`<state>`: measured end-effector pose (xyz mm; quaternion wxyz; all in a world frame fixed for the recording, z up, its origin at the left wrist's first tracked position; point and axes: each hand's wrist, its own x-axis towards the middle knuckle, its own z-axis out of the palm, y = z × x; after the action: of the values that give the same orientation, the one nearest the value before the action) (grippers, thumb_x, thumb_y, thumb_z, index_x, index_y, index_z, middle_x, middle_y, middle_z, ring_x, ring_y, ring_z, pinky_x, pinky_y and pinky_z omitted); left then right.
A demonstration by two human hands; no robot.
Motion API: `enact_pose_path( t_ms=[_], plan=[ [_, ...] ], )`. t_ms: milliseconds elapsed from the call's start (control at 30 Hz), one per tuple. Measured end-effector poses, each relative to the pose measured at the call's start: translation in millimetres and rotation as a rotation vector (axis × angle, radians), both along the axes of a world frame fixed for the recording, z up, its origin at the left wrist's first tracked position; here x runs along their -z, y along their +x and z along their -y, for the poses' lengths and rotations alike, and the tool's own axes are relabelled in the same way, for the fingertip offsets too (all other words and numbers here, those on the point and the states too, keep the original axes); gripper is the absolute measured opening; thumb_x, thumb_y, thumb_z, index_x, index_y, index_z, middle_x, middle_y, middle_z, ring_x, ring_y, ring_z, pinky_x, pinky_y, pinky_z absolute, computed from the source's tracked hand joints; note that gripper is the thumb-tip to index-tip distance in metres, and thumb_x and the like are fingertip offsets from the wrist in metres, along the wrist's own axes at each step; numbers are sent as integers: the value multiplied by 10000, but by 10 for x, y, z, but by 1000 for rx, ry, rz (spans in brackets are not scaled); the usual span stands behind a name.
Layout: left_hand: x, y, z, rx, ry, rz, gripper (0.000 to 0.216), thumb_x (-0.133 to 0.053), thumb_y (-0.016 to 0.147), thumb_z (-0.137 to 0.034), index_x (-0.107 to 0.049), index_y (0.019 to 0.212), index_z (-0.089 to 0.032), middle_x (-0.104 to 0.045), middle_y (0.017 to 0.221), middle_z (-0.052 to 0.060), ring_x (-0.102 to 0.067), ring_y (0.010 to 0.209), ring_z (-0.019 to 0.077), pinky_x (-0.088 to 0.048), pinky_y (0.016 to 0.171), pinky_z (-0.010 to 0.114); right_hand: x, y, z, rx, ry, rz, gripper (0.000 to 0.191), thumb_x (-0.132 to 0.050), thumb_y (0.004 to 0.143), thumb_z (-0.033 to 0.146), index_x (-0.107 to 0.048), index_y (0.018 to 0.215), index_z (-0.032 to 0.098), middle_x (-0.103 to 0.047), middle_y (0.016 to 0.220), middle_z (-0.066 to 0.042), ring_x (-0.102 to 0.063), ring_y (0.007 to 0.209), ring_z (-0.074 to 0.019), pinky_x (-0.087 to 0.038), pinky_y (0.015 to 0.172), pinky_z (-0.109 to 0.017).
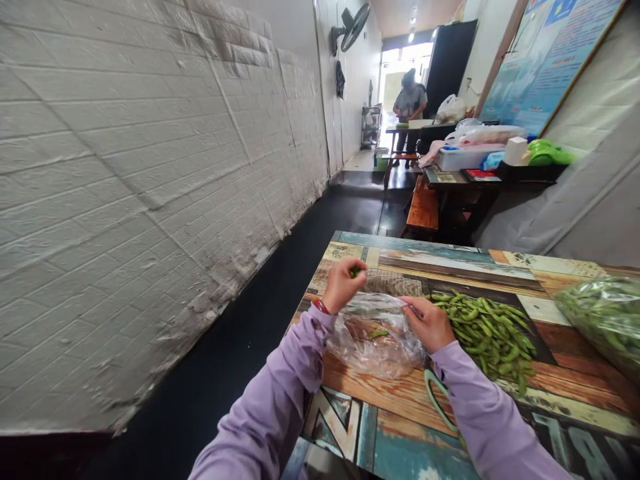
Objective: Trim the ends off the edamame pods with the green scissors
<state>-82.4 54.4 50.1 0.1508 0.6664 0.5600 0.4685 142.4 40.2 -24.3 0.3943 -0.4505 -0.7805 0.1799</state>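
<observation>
My left hand (345, 285) is raised above the far left rim of a clear plastic bag, its fingers closed on a bit of green, which looks like a bean pod (355, 271). The right edge of the plastic bag (350, 347) is pinched in my right hand (431, 325). Inside the bag lies a green bean pod. A heap of green bean pods (493, 333) spreads over the tabletop to the right of my right hand. Below my right wrist shows a pale green handle loop (435, 393), like that of scissors, partly hidden by my sleeve.
A filled plastic bag of green pods (603, 320) sits at the right edge of the patterned table (375, 423). A white brick-patterned wall (150, 200) runs along the left. Farther back are a wooden bench (423, 203), a cluttered table (445, 179) and another person (411, 103).
</observation>
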Motion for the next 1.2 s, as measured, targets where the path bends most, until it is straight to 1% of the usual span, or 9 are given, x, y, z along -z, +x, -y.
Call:
enact_pose_path(
  t_ms=[133, 233, 400, 500, 667, 800, 967, 1133, 1200],
  plan=[
    [74, 310, 481, 378, -42, -253, 139, -585, 708, -128, -658, 815, -177, -619, 861, 47, -571, 808, 148, -450, 752, 257, -18, -4, 11, 9, -8, -5, 284, -459, 867, 341, -680, 991, 214, -701, 973, -69, -652, 893, -213, -514, 788, -351],
    [123, 330, 630, 529, -117, -370, 132, -621, 754, -229, -678, 869, -198, -609, 1051, 87, -569, 949, 190, -441, 863, 308, -28, -5, 18, 22, -12, -9, 285, -464, 867, 348, -680, 987, 206, -703, 965, -71, -652, 894, -217, -511, 790, -361],
    [-22, -8, 387, 291, -94, -203, 228, -445, 886, -255, -655, 933, -179, -640, 993, 83, -578, 947, 179, -450, 859, 315, -17, -5, 15, 27, -6, -16, 275, -465, 868, 350, -685, 968, 220, -706, 962, -68, -651, 890, -213, -511, 795, -359],
    [-24, -222, 257, 129, -112, -308, 196, -490, 852, -221, -651, 951, -171, -639, 982, 83, -572, 930, 186, -442, 851, 318, -21, 1, 24, 22, 32, 17, 283, -447, 877, 334, -673, 1008, 224, -697, 970, -65, -645, 891, -207, -510, 800, -354],
    [162, -333, 476, 167, -219, -514, 188, -501, 846, -254, -677, 872, -195, -656, 880, 58, -582, 856, 181, -425, 799, 297, -80, 13, 66, -57, 108, 117, 351, -421, 863, 215, -621, 1151, 243, -649, 1052, -65, -608, 957, -208, -491, 837, -360],
    [210, -387, 629, 242, -328, -472, 245, -467, 863, -281, -666, 767, -174, -640, 713, 28, -570, 675, 144, -415, 654, 252, -117, -3, 98, -177, 146, 200, 328, -458, 786, 139, -688, 974, 278, -663, 983, -39, -606, 910, -218, -489, 822, -383],
    [196, -484, 399, 9, -251, -447, 217, -518, 820, -251, -654, 974, -181, -627, 924, 56, -588, 825, 166, -447, 755, 273, -114, -31, 124, -157, 153, 206, 311, -472, 774, 130, -698, 929, 277, -673, 944, -35, -612, 870, -214, -488, 809, -376],
    [266, -499, -34, 112, -244, -618, 689, -720, 643, -264, -483, 1288, -216, -472, 1285, 100, -513, 1122, 232, -397, 966, 321, -91, -40, 123, -168, 169, 182, 316, -463, 780, 129, -694, 943, 270, -675, 953, -34, -616, 875, -200, -485, 811, -360],
    [303, -503, -192, 129, -302, -652, 639, -730, 641, -306, -523, 1240, -230, -499, 1246, 82, -521, 1108, 227, -394, 973, 317, -89, -45, 124, -165, 164, 179, 319, -461, 778, 120, -692, 942, 266, -675, 951, -32, -617, 875, -196, -483, 815, -357]
  ],
)
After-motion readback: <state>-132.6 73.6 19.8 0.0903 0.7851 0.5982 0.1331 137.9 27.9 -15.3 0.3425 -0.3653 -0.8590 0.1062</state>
